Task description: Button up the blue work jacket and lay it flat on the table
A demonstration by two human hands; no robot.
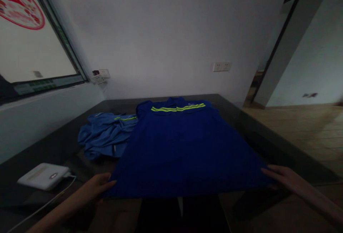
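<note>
A dark blue work shirt (184, 147) with yellow-green stripes across the chest lies spread on a dark table, its collar toward the wall. My left hand (101, 184) pinches the hem at its left corner, thumb on top. At the opposite corner, my right hand (278, 176) grips the hem as well, the fingers underneath partly hidden. Between both hands the hem is stretched out at the table's near side. To the left of the shirt rests a crumpled lighter blue garment (107, 135) with a similar yellow-green stripe.
A white box-shaped device (44, 176) with a cable (57, 193) sits at the table's left. The dark table (235, 118) meets a wall with sockets (222, 66). More sockets (103, 74) are by the window at left. Tiled floor (302, 126) extends to the right.
</note>
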